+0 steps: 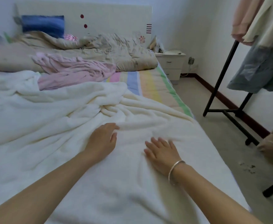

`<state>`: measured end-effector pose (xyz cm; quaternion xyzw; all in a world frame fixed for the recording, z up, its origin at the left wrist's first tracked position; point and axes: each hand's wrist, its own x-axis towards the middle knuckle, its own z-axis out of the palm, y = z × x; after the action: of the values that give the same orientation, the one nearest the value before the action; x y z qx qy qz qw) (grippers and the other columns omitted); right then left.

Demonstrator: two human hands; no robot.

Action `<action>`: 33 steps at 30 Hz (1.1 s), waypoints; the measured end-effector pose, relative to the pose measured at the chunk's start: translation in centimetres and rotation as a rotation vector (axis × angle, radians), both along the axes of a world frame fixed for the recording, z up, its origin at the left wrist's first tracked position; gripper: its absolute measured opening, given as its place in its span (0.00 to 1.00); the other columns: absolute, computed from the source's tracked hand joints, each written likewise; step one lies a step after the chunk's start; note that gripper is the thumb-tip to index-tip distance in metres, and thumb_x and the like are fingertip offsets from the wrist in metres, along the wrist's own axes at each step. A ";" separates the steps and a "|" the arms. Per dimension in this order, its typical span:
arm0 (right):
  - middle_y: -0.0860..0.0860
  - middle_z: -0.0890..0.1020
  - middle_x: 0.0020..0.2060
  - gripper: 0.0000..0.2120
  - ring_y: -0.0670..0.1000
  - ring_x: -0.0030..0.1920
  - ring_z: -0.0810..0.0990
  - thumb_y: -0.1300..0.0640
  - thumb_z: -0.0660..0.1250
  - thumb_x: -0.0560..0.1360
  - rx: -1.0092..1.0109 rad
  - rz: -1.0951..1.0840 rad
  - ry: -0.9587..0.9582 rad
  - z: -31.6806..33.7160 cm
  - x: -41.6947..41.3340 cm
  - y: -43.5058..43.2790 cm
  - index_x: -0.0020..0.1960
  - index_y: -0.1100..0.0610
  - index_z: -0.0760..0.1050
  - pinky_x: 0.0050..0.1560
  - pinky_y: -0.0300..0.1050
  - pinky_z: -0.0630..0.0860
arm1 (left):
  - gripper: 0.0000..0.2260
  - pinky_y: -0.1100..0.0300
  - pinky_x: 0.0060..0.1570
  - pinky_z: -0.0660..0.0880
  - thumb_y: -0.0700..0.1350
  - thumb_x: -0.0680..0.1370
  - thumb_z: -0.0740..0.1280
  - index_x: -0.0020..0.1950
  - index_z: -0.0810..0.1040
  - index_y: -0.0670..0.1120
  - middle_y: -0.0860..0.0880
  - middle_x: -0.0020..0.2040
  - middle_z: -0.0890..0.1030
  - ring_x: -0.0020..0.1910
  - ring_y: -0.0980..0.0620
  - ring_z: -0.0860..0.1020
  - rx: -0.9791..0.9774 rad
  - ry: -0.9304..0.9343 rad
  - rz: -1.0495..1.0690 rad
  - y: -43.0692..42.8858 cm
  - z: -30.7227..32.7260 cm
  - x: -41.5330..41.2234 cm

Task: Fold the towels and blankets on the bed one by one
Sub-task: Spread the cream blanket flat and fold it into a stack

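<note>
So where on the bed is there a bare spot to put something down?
The pastel striped sheet is bare along the right edge, between the crumpled beige quilt, the rumpled pink towel and the fluffy cream blanket. Everywhere else is crowded with bedding. The left hand and right hand rest on the blanket.

No text, label, brand or number can be read. The headboard [100,18] bears only signs: two red dots, short dark stripes and a small flower.

white blanket [54,120]: fluffy matt fleece | bracelet [175,171]: shiny metal
</note>
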<state>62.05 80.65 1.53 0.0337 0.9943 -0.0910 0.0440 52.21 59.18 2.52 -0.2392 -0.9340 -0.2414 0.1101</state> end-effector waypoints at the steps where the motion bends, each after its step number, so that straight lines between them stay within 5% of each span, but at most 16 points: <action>1: 0.49 0.69 0.70 0.27 0.54 0.72 0.62 0.39 0.41 0.80 0.028 -0.011 0.046 0.1 -1.5 0.3 0.69 0.45 0.69 0.70 0.50 0.56 | 0.13 0.51 0.59 0.72 0.42 0.78 0.63 0.62 0.77 0.47 0.51 0.61 0.79 0.59 0.47 0.76 -0.008 0.009 0.014 -0.1 0.2 -1.2; 4: 0.52 0.80 0.44 0.21 0.56 0.50 0.74 0.45 0.48 0.81 0.106 -0.038 0.242 1.6 -7.4 1.2 0.41 0.52 0.74 0.46 0.48 0.63 | 0.13 0.52 0.57 0.73 0.41 0.76 0.64 0.61 0.78 0.48 0.51 0.60 0.79 0.58 0.46 0.76 -0.010 0.064 0.074 0.4 1.0 -5.7; 7: 0.51 0.78 0.33 0.09 0.58 0.38 0.76 0.54 0.63 0.73 0.016 0.031 0.508 2.0 -14.7 1.6 0.35 0.53 0.76 0.35 0.45 0.67 | 0.15 0.52 0.58 0.73 0.39 0.75 0.65 0.62 0.77 0.46 0.48 0.61 0.78 0.60 0.45 0.75 0.013 0.061 0.142 1.6 1.8 -11.4; 9: 0.51 0.80 0.35 0.07 0.59 0.39 0.78 0.56 0.63 0.69 -0.017 0.134 0.510 1.8 -19.2 1.6 0.39 0.54 0.80 0.34 0.47 0.71 | 0.18 0.53 0.59 0.71 0.39 0.76 0.64 0.65 0.75 0.46 0.49 0.64 0.77 0.62 0.45 0.74 -0.020 0.031 0.190 2.6 1.9 -14.8; 12: 0.51 0.78 0.57 0.13 0.58 0.59 0.73 0.57 0.58 0.78 -0.025 0.214 0.384 1.4 -24.9 1.0 0.58 0.53 0.79 0.52 0.49 0.69 | 0.23 0.54 0.59 0.69 0.43 0.77 0.61 0.73 0.66 0.52 0.51 0.69 0.71 0.67 0.48 0.68 -0.181 -0.040 0.331 4.2 1.4 -17.8; 14: 0.50 0.73 0.65 0.15 0.56 0.64 0.68 0.55 0.56 0.80 -0.036 0.228 0.342 0.6 -29.0 1.3 0.63 0.51 0.75 0.56 0.47 0.67 | 0.28 0.54 0.66 0.65 0.44 0.79 0.60 0.78 0.56 0.52 0.48 0.77 0.60 0.74 0.49 0.59 -0.277 -0.051 0.401 5.4 0.6 -20.0; 17: 0.49 0.73 0.61 0.14 0.55 0.62 0.69 0.53 0.57 0.80 0.026 0.256 0.302 0.0 -32.7 2.1 0.63 0.50 0.75 0.50 0.46 0.67 | 0.32 0.52 0.73 0.58 0.50 0.80 0.59 0.80 0.46 0.51 0.43 0.80 0.49 0.78 0.46 0.49 -0.354 -0.065 0.440 6.3 -0.9 -22.5; 21: 0.52 0.72 0.58 0.17 0.58 0.56 0.76 0.55 0.56 0.80 0.015 0.270 0.234 0.9 -35.9 4.7 0.67 0.46 0.72 0.49 0.47 0.68 | 0.35 0.49 0.74 0.56 0.62 0.79 0.56 0.80 0.46 0.51 0.39 0.79 0.49 0.78 0.43 0.47 -0.387 -0.069 0.494 7.0 -2.0 -26.2; 27: 0.53 0.72 0.59 0.14 0.59 0.58 0.76 0.54 0.56 0.79 -0.035 -0.071 0.248 2.7 -39.6 14.2 0.62 0.46 0.73 0.53 0.47 0.68 | 0.35 0.45 0.64 0.64 0.68 0.76 0.53 0.78 0.55 0.50 0.36 0.72 0.65 0.70 0.38 0.64 -0.360 0.076 0.667 8.6 0.2 -31.0; 31: 0.52 0.82 0.42 0.06 0.59 0.50 0.81 0.53 0.66 0.73 -0.446 -0.281 0.164 0.7 -39.4 19.4 0.40 0.51 0.80 0.48 0.46 0.74 | 0.32 0.48 0.60 0.67 0.64 0.78 0.55 0.76 0.58 0.48 0.44 0.68 0.69 0.65 0.42 0.69 -0.438 -0.007 0.732 8.4 0.0 -32.4; 33: 0.60 0.83 0.44 0.08 0.61 0.50 0.81 0.58 0.66 0.75 -0.672 -0.340 0.129 1.1 -40.3 21.1 0.41 0.58 0.83 0.48 0.47 0.75 | 0.31 0.49 0.60 0.68 0.63 0.78 0.57 0.75 0.59 0.48 0.46 0.66 0.70 0.65 0.43 0.70 -0.474 -0.033 0.741 8.5 -0.9 -31.9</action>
<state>21.76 101.75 2.59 0.1759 0.8899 -0.4200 -0.0258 20.34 67.65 1.66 0.0970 -0.9879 0.0314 0.1165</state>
